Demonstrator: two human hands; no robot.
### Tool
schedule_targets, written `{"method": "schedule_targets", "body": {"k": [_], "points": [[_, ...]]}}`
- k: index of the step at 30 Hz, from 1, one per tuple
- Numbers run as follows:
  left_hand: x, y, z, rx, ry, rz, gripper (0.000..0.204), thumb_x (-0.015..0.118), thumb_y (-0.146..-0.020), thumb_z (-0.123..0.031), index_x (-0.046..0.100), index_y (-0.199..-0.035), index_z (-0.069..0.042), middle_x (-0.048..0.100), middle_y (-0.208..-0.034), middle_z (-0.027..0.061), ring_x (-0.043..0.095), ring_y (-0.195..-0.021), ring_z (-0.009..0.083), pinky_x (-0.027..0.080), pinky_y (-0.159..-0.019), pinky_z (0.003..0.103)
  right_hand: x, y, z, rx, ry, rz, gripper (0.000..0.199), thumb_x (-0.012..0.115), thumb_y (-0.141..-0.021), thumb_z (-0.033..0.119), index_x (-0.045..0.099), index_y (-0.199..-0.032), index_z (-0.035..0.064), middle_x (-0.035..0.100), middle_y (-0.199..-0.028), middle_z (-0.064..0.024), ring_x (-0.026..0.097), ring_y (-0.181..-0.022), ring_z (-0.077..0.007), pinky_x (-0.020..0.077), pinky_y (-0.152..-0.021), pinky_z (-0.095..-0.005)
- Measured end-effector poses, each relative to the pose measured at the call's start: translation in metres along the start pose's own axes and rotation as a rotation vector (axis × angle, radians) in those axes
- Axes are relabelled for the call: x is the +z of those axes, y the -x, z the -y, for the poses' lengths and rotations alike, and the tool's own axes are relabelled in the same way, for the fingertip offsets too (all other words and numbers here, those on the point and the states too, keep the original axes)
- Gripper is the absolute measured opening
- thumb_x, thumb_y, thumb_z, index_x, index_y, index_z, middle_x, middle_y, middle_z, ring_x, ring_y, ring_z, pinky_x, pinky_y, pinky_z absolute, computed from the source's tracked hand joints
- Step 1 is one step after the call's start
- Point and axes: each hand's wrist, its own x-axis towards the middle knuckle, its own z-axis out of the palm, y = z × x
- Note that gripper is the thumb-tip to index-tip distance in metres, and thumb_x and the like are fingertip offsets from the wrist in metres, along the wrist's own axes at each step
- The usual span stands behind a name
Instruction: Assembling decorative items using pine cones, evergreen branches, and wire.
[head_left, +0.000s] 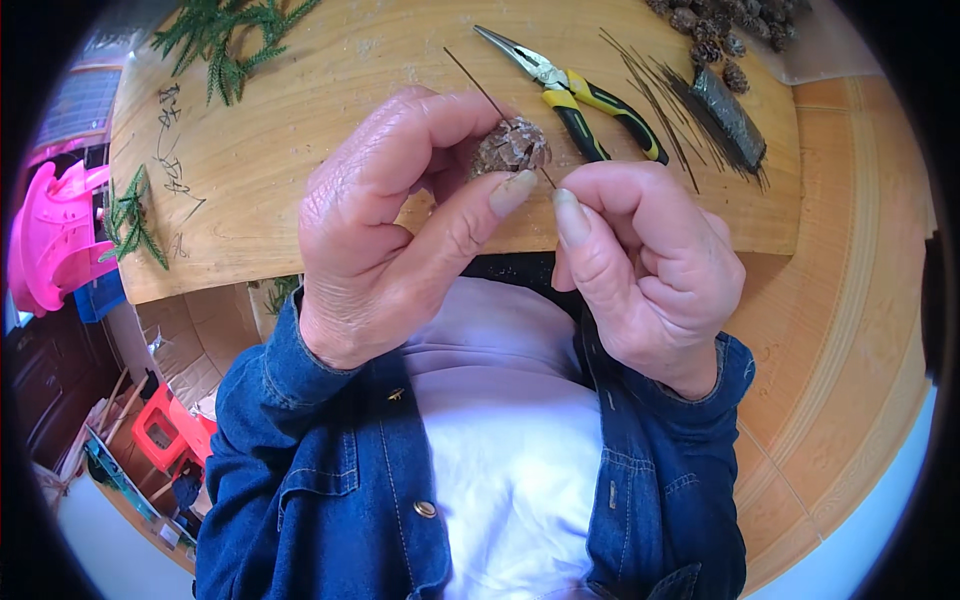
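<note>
A brown pine cone with whitish scale tips (513, 147) is pinched between the thumb and fingers of my left hand (385, 215), above the near edge of the table. One thin dark wire (474, 79) sticks out of the cone toward the upper left. Its other end, or a second piece, comes out at the lower right, where the thumb and forefinger of my right hand (645, 255) pinch it. How the wire runs around or through the cone is hidden. Beyond my hands lie long-nose pliers (565, 85) with yellow and black handles.
Right of the pliers lie loose wires (655, 100) and a wrapped wire bundle (728, 118). Several small pine cones (706, 48) are heaped at the far right. Green sprigs (225, 45) lie on the wooden table (330, 60). A pink plastic chair (60, 235) and red stool (170, 430) stand left.
</note>
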Motion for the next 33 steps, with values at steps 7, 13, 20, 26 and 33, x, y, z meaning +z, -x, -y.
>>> {"method": "schedule_targets", "body": {"k": [7, 13, 20, 26, 33], "points": [[0.008, 0.001, -0.001, -0.1, 0.2, -0.022, 0.032, 0.061, -0.088, -0.007, 0.052, -0.116, 0.008, 0.059, -0.101, 0.0071, 0.055, -0.082, 0.0094, 0.046, -0.075, 0.02, 0.002, -0.001, -0.007, -0.06, 0.093, -0.045, 0.004, 0.059, -0.086, -0.002, 0.06, -0.09, -0.0042, 0.057, -0.063, -0.0013, 0.053, -0.051, -0.0043, 0.0402, -0.046, -0.0173], [0.011, 0.001, 0.007, -0.236, 0.468, -0.022, 0.035, 0.059, -0.089, -0.013, 0.052, -0.117, 0.007, 0.06, -0.099, 0.0081, 0.055, -0.077, 0.0087, 0.047, -0.069, 0.022, 0.003, -0.001, -0.015, -0.118, 0.142, -0.046, 0.005, 0.06, -0.086, -0.002, 0.06, -0.09, -0.0037, 0.056, -0.062, -0.0012, 0.053, -0.051, -0.0043, 0.0403, -0.046, -0.0174], [0.014, -0.001, 0.01, -0.197, 0.528, -0.054, 0.036, 0.058, -0.089, -0.014, 0.051, -0.117, 0.007, 0.059, -0.1, 0.0088, 0.055, -0.078, 0.0099, 0.047, -0.068, 0.022, 0.002, 0.0, -0.015, -0.064, 0.111, -0.039, 0.006, 0.06, -0.086, -0.002, 0.06, -0.092, -0.003, 0.057, -0.064, -0.0013, 0.052, -0.052, -0.0043, 0.0406, -0.047, -0.0175], [0.012, 0.0, 0.012, -0.278, 0.524, -0.037, 0.035, 0.056, -0.088, -0.015, 0.05, -0.116, 0.007, 0.058, -0.097, 0.01, 0.055, -0.078, 0.0119, 0.047, -0.069, 0.024, -0.001, 0.001, -0.019, -0.094, 0.142, -0.011, 0.007, 0.06, -0.086, -0.002, 0.06, -0.092, -0.0027, 0.057, -0.065, -0.0023, 0.053, -0.052, -0.0056, 0.0406, -0.048, -0.0183], [0.001, -0.002, 0.024, -0.264, 0.65, 0.173, 0.035, 0.052, -0.089, -0.015, 0.048, -0.116, 0.007, 0.058, -0.098, 0.0122, 0.055, -0.078, 0.0132, 0.047, -0.07, 0.026, -0.012, -0.003, -0.02, -0.306, 0.24, 0.037, 0.01, 0.063, -0.08, -0.005, 0.062, -0.089, -0.0031, 0.058, -0.067, -0.0074, 0.055, -0.052, -0.013, 0.0425, -0.049, -0.0236]]}}
